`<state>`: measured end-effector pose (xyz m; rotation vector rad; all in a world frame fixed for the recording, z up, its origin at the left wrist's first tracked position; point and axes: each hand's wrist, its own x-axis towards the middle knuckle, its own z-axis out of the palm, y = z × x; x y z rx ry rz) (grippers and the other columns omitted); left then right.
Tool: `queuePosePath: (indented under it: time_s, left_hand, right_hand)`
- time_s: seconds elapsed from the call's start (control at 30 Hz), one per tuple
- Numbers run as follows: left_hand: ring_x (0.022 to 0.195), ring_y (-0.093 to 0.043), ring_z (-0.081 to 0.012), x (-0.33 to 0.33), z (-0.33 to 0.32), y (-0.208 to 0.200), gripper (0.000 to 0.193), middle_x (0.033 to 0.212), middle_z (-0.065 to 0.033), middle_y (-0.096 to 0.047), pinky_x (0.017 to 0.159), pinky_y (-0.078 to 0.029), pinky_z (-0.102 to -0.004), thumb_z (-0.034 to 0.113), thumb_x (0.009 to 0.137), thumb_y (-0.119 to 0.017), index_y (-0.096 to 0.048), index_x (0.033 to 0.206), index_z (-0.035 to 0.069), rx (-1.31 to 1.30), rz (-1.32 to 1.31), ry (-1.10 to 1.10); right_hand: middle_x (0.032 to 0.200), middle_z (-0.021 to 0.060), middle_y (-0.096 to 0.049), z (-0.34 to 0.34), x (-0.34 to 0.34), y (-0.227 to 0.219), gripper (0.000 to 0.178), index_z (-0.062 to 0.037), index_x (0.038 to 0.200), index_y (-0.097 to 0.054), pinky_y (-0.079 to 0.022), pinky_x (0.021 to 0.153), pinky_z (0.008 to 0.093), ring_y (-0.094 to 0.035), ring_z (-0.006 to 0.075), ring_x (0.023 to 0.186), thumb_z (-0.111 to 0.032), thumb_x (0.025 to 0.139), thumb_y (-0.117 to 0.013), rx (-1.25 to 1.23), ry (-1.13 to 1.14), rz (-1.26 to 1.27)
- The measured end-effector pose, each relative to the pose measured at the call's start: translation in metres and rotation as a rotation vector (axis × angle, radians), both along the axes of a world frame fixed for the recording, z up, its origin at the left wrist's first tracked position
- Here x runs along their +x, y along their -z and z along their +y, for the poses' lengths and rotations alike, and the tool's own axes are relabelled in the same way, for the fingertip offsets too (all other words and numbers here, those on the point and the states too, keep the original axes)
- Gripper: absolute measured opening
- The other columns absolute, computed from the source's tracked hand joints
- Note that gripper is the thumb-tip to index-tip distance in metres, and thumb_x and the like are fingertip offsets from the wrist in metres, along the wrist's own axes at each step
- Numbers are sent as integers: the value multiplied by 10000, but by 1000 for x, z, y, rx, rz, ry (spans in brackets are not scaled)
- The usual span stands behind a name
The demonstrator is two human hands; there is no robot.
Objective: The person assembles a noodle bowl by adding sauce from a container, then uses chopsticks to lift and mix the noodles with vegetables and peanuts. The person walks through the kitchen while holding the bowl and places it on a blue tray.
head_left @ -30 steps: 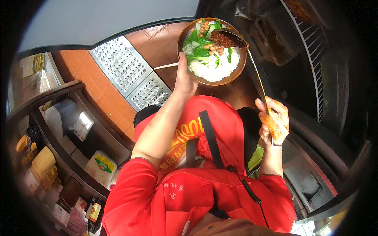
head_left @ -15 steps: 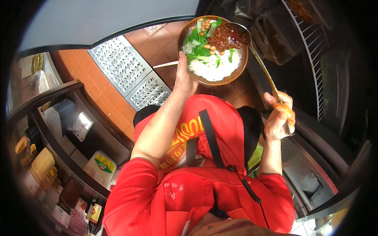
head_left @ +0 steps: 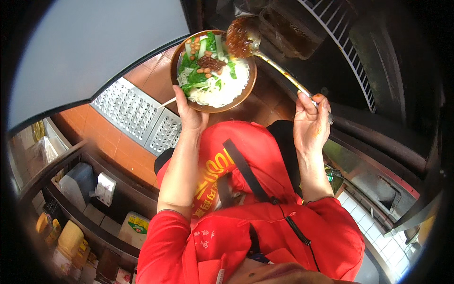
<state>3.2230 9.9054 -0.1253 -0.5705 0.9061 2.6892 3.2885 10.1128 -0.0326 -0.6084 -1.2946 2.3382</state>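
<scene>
Bowl (head_left: pixel 251 81), likely heavy, is resting rim-gripped in left hand (head_left: pixel 191 114), right hand (head_left: pixel 310 125) clamping ladle (head_left: pixel 282 72) by handle, right of bowl.

Two hands (head_left: pixel 193 116) (head_left: pixel 312 122), one bowl (head_left: pixel 251 79), one ladle (head_left: pixel 283 72), two floor grates (head_left: pixel 126 110)

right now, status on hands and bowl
Left hand holding bowl. Right hand gripping ladle of sauce. Sauce also beside peanuts. Ladle partly blocks view of bowl.

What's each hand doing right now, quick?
Left hand: holding the round brown bowl of white noodles at its near-left side.
Right hand: fingers closed on the long-handled metal ladle.
</scene>
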Motion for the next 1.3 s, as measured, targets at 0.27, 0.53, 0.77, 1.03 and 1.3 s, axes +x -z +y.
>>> queuePosePath:
  time_s: [0.27,0.53,0.77,1.03,1.3]
  left_hand:
    - [1224,-357,-252,-3,2,0,694,1330,-102,-366,1028,-282,-394,574,864,-330,-283,1324,57,2,5,-11]
    - [1230,-346,-266,1,-3,-5,681,1346,-102,-340,1023,-291,-405,564,868,-333,-263,1337,75,-22,-11,-32]
    - [1227,-347,-255,3,-5,-11,695,1335,-108,-349,1030,-276,-399,572,858,-360,-283,1323,61,-60,-7,-54]
    - [1223,-351,-254,-3,-7,-12,691,1333,-108,-354,1031,-273,-400,564,861,-364,-287,1319,53,-39,-7,-66]
    - [1222,-352,-253,5,-9,-12,692,1329,-113,-357,1029,-276,-400,565,863,-358,-288,1318,49,-19,-10,-56]
  right_hand:
    - [928,116,-589,46,-16,9,195,-34,947,-502,-347,947,386,-570,282,956,-203,928,-407,226,154,60]
    - [890,219,-609,53,-44,74,176,-22,943,-487,-367,917,368,-561,300,958,-174,914,-404,-175,86,-67]
    - [870,144,-603,78,-36,102,161,-25,935,-496,-386,902,370,-595,286,901,-166,914,-422,8,67,-112]
    - [866,110,-598,114,-17,76,162,-23,939,-500,-422,873,391,-615,273,838,-168,914,-433,214,78,-62]
    - [885,131,-594,120,-41,64,189,2,952,-496,-416,875,380,-605,270,876,-176,905,-454,366,192,-127]
